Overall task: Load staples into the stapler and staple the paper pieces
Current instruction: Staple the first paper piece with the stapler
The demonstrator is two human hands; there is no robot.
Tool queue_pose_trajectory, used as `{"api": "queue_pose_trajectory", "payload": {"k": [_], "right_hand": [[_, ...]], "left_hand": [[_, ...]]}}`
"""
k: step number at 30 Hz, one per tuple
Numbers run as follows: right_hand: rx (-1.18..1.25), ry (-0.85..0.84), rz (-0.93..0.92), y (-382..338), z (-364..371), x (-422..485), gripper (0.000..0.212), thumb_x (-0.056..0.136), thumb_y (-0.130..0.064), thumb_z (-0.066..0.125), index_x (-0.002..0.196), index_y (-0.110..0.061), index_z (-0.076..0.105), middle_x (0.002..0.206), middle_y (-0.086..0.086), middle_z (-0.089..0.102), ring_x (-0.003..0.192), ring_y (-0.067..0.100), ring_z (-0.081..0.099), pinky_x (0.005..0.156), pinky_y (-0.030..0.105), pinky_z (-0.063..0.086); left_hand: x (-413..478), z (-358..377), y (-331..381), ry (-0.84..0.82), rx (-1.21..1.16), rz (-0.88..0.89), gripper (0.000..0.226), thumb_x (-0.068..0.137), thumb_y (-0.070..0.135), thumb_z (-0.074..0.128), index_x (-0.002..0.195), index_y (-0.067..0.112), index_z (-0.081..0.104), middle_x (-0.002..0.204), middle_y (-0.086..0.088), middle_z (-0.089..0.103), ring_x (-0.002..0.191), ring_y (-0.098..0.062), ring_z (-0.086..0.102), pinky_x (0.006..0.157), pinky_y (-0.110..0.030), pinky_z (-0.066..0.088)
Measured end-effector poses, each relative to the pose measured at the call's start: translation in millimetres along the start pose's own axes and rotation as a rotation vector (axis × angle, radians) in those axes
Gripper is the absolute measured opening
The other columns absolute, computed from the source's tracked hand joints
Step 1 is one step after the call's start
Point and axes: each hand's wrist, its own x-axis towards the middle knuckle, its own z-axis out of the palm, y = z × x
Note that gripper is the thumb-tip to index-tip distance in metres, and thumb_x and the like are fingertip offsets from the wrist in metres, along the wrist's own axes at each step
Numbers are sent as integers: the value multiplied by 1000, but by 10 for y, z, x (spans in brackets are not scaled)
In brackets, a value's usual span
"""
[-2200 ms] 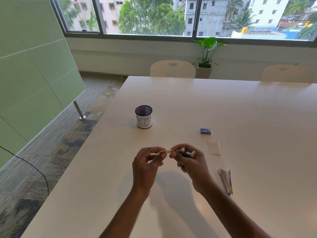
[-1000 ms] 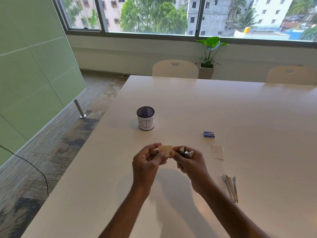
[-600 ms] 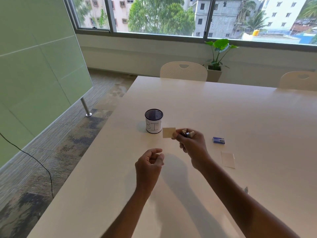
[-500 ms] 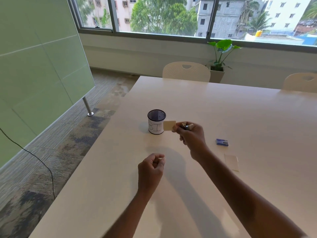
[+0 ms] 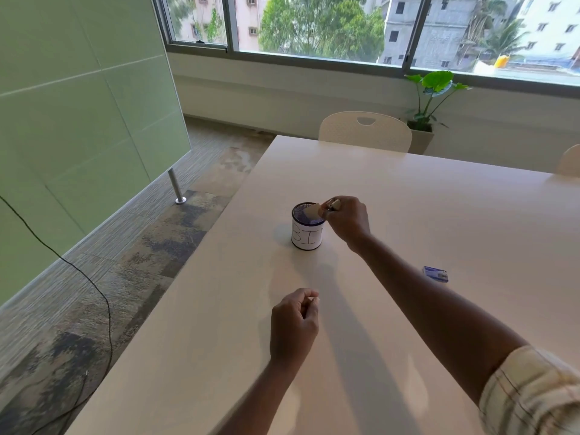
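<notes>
Left hand (image 5: 295,321): positioned above the bench (image 5: 408,215) at 6 o'clock from the cup, well apart from it. Grip clenched into a loose fist, thumb against the curled fingers. Whether anything is pinched inside cannot be told.

Cup (image 5: 307,226): white cylinder with a dark rim and handwritten letters on its side, standing upright on the bench near the left edge.

Paper piece (image 5: 313,211): small and pale, held directly over the cup's open mouth, at its 3 o'clock rim.

Right hand (image 5: 346,219): extended forward, just beside the cup at 3 o'clock. Grip grasping the paper piece between thumb and fingertips. The same hand also encloses a small object with a pale tip (image 5: 334,204); its identity cannot be confirmed.

Staple box (image 5: 435,274): small and blue, lying flat on the bench at 4 o'clock from the cup, well apart from both hands.
</notes>
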Motion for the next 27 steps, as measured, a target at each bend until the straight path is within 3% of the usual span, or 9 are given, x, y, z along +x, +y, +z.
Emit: {"api": "queue_pose_trajectory", "payload": {"k": [4, 9, 14, 17, 23, 27], "right_hand": [[-6, -30, -11, 31, 41, 11, 6, 81, -22, 87, 87, -24, 86, 89, 0, 83, 94, 26, 77, 85, 44, 64], [75, -1, 6, 59, -10, -37, 16, 80, -17, 89, 75, -30, 82, 82, -7, 82, 86, 17, 75, 84, 39, 62], [177, 30, 54, 128, -105, -202, 7, 81, -15, 90, 82, -21, 86, 75, -8, 80, 72, 10, 68, 71, 30, 55], [250, 15, 109, 179, -168, -377, 9, 83, -10, 89, 81, -18, 85, 59, -13, 69, 57, 6, 57, 59, 25, 44], [334, -85, 266, 352, -276, -801, 11, 91, -11, 85, 97, -12, 76, 63, 2, 58, 47, 13, 46, 38, 16, 32], [323, -200, 378, 475, -335, -1139, 18, 94, -9, 80, 110, -7, 70, 70, 5, 56, 54, 15, 47, 44, 18, 32]], "left_hand": [[-4, 6, -17, 5, -1, 6, 15, 97, 14, 73, 105, 22, 83, 89, 6, 82, 78, -8, 75, 79, -28, 64], [-4, 13, -22, 13, 3, 9, 15, 96, 15, 74, 106, 21, 83, 90, 6, 82, 79, -10, 76, 80, -31, 64], [-1, 7, -12, 13, 16, 10, 13, 96, 14, 75, 103, 21, 83, 86, 5, 81, 76, -11, 75, 78, -31, 64], [-9, 4, 3, 11, 25, 16, 12, 96, 14, 75, 101, 22, 83, 83, 4, 80, 73, -9, 73, 75, -28, 63], [-20, -24, 51, 2, 7, -30, 13, 95, 12, 75, 98, 21, 84, 77, 6, 79, 68, -9, 72, 72, -28, 61], [-8, -28, 116, -5, -48, -185, 13, 99, 18, 71, 94, 16, 82, 74, 1, 80, 72, -22, 77, 77, -40, 65]]}}
